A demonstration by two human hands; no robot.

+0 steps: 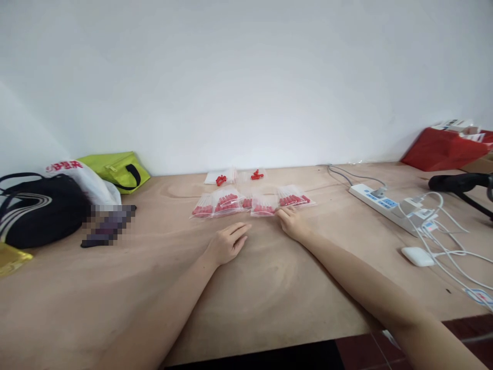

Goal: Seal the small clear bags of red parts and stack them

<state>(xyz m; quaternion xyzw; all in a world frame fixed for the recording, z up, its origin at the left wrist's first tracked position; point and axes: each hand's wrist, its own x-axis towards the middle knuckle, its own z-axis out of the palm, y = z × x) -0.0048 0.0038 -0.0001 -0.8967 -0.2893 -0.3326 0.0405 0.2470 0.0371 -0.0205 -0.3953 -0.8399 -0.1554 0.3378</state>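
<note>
Several small clear bags of red pieces point(252, 202) lie in a row on the wooden table point(246, 288). Behind them sit two more clear bags, each with a few loose red pieces point(221, 179) point(257, 175). My left hand point(227, 242) rests flat on the table with its fingers stretched out, holding nothing, a little in front of the row. My right hand point(291, 222) lies at the near edge of the row, its fingertips touching a bag; the fingers are loosely curled and hold nothing I can make out.
A black bag point(38, 208), a white plastic bag point(90, 182) and a green pouch point(115, 169) sit at the left. A white power strip point(389, 208) with cables, a white charger point(417, 256), a red bag point(442, 149) and a black stand point(462, 182) are at the right.
</note>
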